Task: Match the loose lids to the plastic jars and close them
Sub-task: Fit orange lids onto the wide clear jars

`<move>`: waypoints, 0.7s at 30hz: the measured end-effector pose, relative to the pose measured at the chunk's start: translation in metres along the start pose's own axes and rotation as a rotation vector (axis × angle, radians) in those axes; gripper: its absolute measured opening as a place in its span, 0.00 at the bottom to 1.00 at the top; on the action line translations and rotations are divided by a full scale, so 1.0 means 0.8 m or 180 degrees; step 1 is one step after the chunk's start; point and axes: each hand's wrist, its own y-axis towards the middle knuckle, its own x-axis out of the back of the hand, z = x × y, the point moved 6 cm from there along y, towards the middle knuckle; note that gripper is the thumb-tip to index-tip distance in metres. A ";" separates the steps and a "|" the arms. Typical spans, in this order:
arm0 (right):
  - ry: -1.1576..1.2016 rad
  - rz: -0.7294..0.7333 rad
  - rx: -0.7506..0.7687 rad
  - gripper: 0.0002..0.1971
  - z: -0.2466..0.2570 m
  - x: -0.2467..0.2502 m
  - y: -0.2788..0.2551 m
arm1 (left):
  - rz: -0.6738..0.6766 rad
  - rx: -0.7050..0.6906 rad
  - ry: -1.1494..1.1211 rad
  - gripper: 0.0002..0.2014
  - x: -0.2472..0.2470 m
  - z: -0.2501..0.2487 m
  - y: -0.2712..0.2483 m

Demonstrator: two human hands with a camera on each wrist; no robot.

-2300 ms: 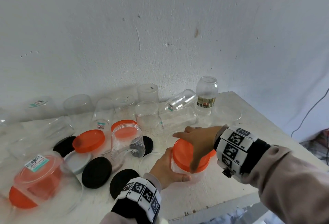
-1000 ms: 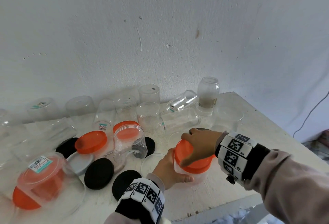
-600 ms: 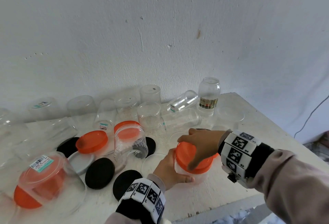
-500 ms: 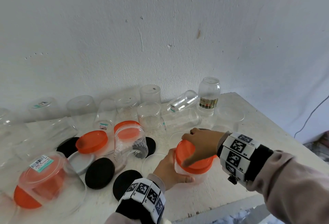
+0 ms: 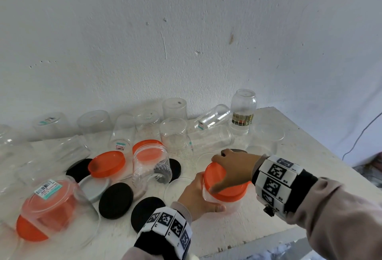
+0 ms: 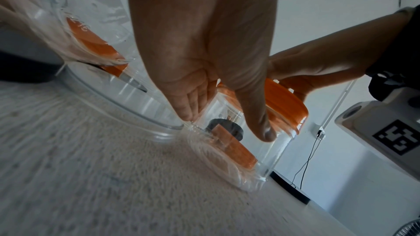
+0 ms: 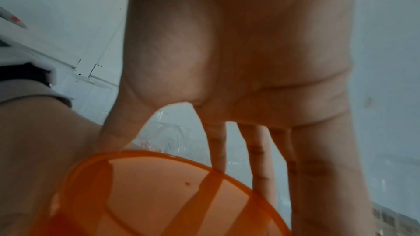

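A small clear plastic jar (image 5: 233, 204) stands near the table's front edge with an orange lid (image 5: 217, 177) on its mouth. My left hand (image 5: 198, 199) grips the jar's body from the left; the left wrist view shows its thumb and fingers around the clear jar (image 6: 254, 150). My right hand (image 5: 231, 169) grips the orange lid from above, fingers spread round its rim. The right wrist view shows the orange lid (image 7: 159, 195) under the fingers (image 7: 261, 159). Loose orange lids (image 5: 106, 163), black lids (image 5: 115, 199) and clear lids (image 5: 177, 187) lie to the left.
Many upturned and toppled clear jars (image 5: 173, 133) crowd the back of the white table (image 5: 268, 224) against the wall. A large upturned jar over an orange lid (image 5: 53, 206) sits front left. An open jar (image 5: 151, 166) stands centre. The table's front edge runs just below my wrists.
My right hand has shifted its grip round the orange lid while my left hand keeps the jar in the same place.
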 end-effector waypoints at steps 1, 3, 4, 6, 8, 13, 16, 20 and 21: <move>-0.0004 0.0038 -0.0009 0.53 -0.001 -0.001 0.000 | -0.0002 -0.0004 -0.0034 0.45 0.000 0.000 0.000; -0.0059 0.0210 0.0097 0.55 0.000 -0.002 -0.003 | -0.0032 0.0000 -0.0079 0.46 0.001 0.000 0.000; -0.0078 0.0285 0.0203 0.55 0.001 -0.001 -0.005 | -0.0045 0.0004 -0.0067 0.46 0.001 0.001 0.001; -0.0061 0.0334 0.0357 0.52 0.002 0.002 -0.007 | -0.0043 0.0008 -0.0051 0.46 0.000 0.002 0.002; -0.0045 0.0270 0.0377 0.50 0.002 0.003 -0.005 | -0.0040 0.0006 -0.0086 0.47 0.000 0.004 0.002; -0.0064 0.0116 0.0195 0.51 -0.002 -0.001 -0.002 | 0.0028 -0.0017 -0.0145 0.48 -0.001 0.009 0.002; -0.0078 0.0171 0.0211 0.53 -0.002 -0.002 -0.002 | 0.0040 0.0005 -0.0170 0.48 -0.002 0.009 0.003; -0.0103 0.0229 0.0348 0.55 -0.002 -0.006 -0.004 | -0.0008 0.0014 -0.0016 0.48 -0.003 0.007 0.003; -0.0062 0.0204 0.0368 0.55 -0.003 -0.007 -0.004 | -0.0001 0.0015 0.0004 0.48 -0.003 0.006 0.004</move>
